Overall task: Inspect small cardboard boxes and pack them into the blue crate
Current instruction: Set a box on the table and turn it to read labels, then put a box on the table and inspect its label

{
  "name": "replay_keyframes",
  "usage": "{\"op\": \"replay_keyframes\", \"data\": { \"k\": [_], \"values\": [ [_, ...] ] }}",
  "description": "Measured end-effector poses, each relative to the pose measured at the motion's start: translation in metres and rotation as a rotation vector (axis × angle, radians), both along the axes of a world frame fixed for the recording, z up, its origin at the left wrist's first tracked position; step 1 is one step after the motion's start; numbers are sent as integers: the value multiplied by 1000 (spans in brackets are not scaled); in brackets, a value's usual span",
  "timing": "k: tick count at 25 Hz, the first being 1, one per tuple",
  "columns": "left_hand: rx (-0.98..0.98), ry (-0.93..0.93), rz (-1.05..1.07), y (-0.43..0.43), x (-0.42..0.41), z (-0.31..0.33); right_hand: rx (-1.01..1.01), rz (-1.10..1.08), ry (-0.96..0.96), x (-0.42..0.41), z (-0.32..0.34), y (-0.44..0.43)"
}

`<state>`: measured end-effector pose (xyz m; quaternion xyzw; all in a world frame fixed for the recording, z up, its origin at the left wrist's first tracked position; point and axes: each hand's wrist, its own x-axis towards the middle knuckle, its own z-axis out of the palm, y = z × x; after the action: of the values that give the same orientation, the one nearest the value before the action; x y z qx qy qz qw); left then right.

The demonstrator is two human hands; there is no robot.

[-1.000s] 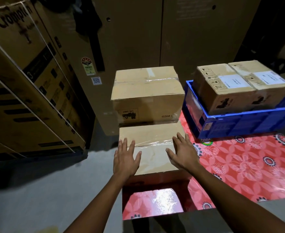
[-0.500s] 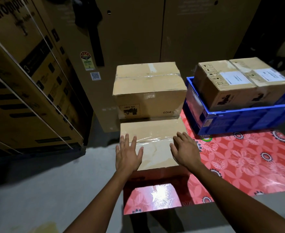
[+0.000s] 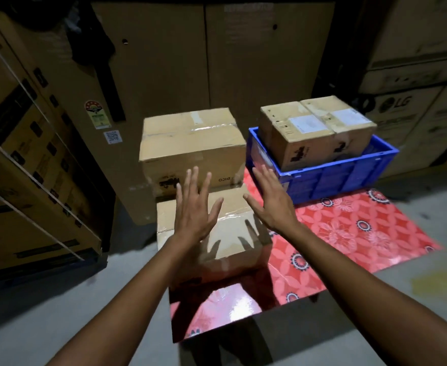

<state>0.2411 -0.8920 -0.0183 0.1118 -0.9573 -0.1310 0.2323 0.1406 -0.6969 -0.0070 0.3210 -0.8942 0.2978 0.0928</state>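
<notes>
Both hands, left hand (image 3: pixel 194 210) and right hand (image 3: pixel 272 204), hover spread and empty over the near box (image 3: pixel 233 233) left of the crate (image 3: pixel 336 178); stiff, tape-slick, probably light, best gripped by opposite sides.

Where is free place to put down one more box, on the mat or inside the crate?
Free: red floral mat in front of the blue crate, right of the near box. Crowded: two boxes fill the crate's left part; only its far right end looks bare.
</notes>
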Motion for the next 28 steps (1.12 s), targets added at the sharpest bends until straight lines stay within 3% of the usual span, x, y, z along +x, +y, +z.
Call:
{"op": "replay_keyframes", "data": {
  "k": [4, 9, 15, 21, 28],
  "values": [
    [-11, 243, -207, 60, -39, 89, -207, -37, 202, 0, 80, 45],
    [-25, 462, -416, 175, -67, 186, -359, -130, 396, 9, 167, 159],
    [-57, 622, -719, 366, -83, 262, -352, -399, 575, 36, 234, 354],
    [-51, 662, -946, 533, -95, 291, -252, -713, 623, 84, 257, 523],
    [35, 591, -1138, 663, -104, 272, -231, -1011, 585, 123, 244, 644]
  ]
}}
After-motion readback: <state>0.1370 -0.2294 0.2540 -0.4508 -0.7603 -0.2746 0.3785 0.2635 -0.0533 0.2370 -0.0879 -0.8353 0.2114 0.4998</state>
